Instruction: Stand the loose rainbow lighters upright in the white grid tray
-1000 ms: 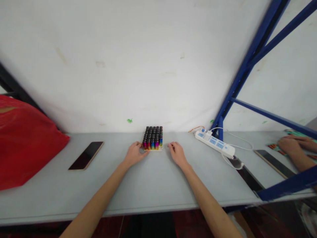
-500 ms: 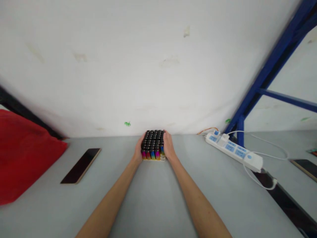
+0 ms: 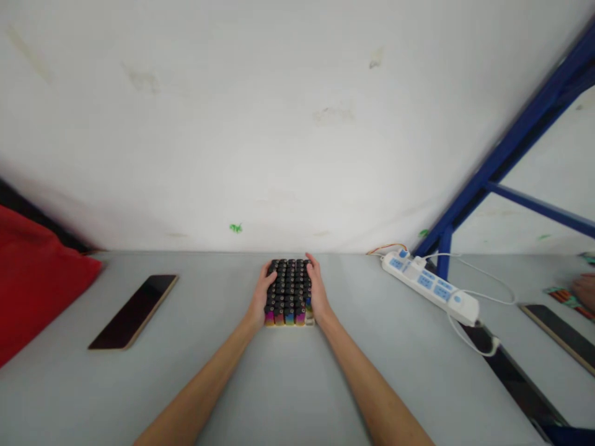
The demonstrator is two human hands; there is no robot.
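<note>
A block of lighters (image 3: 289, 285) stands upright in tight rows on the grey tabletop, in the middle of the head view. Their tops are black, and the front row shows shiny pink, orange and blue bodies above a pale base edge. At the front right corner one place looks clear or pale. My left hand (image 3: 260, 298) presses against the left side, its thumb resting over the top edge. Against the right side lies my right hand (image 3: 318, 292), its fingers reaching toward the back corner. Together both hands clasp the block between them.
A white power strip (image 3: 430, 284) with cables lies to the right, near a blue metal frame (image 3: 469, 195). Phones lie at left (image 3: 134, 313) and far right (image 3: 560, 334). Red cloth (image 3: 41, 279) covers the left edge. Another person's hand (image 3: 584, 290) shows at far right. A white wall rises behind.
The block of lighters has come away from the wall, toward me, with both hands on it. My left thumb now shows over its top. The view has shifted, and another person's hand appears at far right.
</note>
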